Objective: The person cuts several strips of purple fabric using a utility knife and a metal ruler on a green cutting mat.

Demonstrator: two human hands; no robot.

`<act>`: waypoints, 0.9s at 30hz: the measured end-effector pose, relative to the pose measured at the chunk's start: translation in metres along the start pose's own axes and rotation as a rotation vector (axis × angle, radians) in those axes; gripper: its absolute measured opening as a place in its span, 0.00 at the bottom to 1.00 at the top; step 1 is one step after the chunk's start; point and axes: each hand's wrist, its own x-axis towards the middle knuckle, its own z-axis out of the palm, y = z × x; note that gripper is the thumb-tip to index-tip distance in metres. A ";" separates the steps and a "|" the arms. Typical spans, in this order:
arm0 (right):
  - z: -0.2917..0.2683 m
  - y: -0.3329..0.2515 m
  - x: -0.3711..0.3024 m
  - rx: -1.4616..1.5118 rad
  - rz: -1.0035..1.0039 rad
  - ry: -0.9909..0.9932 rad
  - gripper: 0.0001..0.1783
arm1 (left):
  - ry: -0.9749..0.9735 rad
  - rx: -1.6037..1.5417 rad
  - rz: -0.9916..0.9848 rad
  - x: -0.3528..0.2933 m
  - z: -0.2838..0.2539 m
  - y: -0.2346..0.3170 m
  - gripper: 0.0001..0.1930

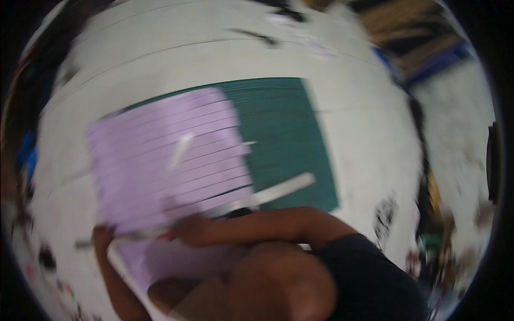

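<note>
A lilac sheet (pixel 166 160) with several parallel cuts across it lies over the left part of a green cutting mat (pixel 284 123). Along its near side runs a long, pale straight ruler (pixel 286 188), slanting up to the right onto the mat. My left hand (pixel 104 234) grips the ruler near its left end. My right hand (pixel 190 230) is closed above the ruler, around something small with a reddish tip that blur keeps me from naming. My right forearm hides part of the ruler and sheet. More lilac material shows below the ruler.
The mat rests on a wide white table (pixel 364 144). Toward the far edge lies a dark thin tool (pixel 259 36). Brown pieces on something blue (pixel 428 59) stand at the upper right. Mixed objects crowd the lower right.
</note>
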 end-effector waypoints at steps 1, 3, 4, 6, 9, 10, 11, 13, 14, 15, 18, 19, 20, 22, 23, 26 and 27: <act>0.020 0.032 -0.009 -0.089 -0.023 0.010 0.19 | -0.078 -0.212 -0.162 0.030 -0.011 0.055 0.21; -0.013 0.006 0.005 -0.042 0.155 -0.183 0.21 | -0.137 -0.626 -0.601 0.030 -0.076 0.096 0.26; -0.020 -0.014 0.015 -0.121 0.116 -0.183 0.20 | -0.098 -0.404 -0.546 0.028 -0.095 0.086 0.28; -0.024 -0.027 0.032 -0.245 0.060 -0.136 0.18 | -0.146 -0.479 -0.577 0.033 -0.128 0.093 0.26; -0.011 -0.036 0.040 -0.322 -0.032 -0.060 0.16 | -0.165 -0.508 -0.709 0.028 -0.132 0.115 0.25; -0.010 -0.039 0.047 -0.322 -0.056 -0.068 0.16 | -0.193 -0.503 -0.730 0.024 -0.129 0.114 0.25; -0.007 -0.043 0.054 -0.318 -0.077 -0.072 0.16 | -0.223 -0.494 -0.745 0.021 -0.128 0.111 0.25; 0.001 -0.032 0.065 -0.367 -0.145 0.028 0.13 | -0.241 -0.508 -0.739 0.029 -0.127 0.117 0.25; 0.005 -0.028 0.072 -0.387 -0.177 0.082 0.12 | -0.241 -0.526 -0.736 0.032 -0.128 0.118 0.25; 0.007 -0.028 0.077 -0.380 -0.183 0.098 0.11 | -0.249 -0.544 -0.734 0.034 -0.128 0.120 0.25; 0.014 -0.033 0.096 -0.366 -0.185 0.129 0.11 | -0.271 -0.504 -0.727 0.042 -0.127 0.120 0.24; 0.015 -0.036 0.101 -0.369 -0.179 0.126 0.11 | -0.244 -0.457 -0.713 0.041 -0.124 0.119 0.24; 0.016 -0.039 0.105 -0.371 -0.173 0.122 0.11 | -0.259 -0.489 -0.731 0.039 -0.120 0.117 0.24; 0.012 -0.039 0.112 -0.385 -0.147 0.097 0.12 | -0.280 -0.560 -0.750 0.042 -0.130 0.122 0.24; 0.011 -0.039 0.115 -0.392 -0.134 0.083 0.12 | -0.285 -0.542 -0.722 0.044 -0.128 0.121 0.24; 0.015 -0.046 0.121 -0.348 -0.151 0.132 0.12 | -0.276 -0.508 -0.696 0.040 -0.120 0.112 0.23; 0.010 -0.049 0.120 -0.364 -0.132 0.103 0.12 | -0.260 -0.519 -0.706 0.040 -0.120 0.114 0.23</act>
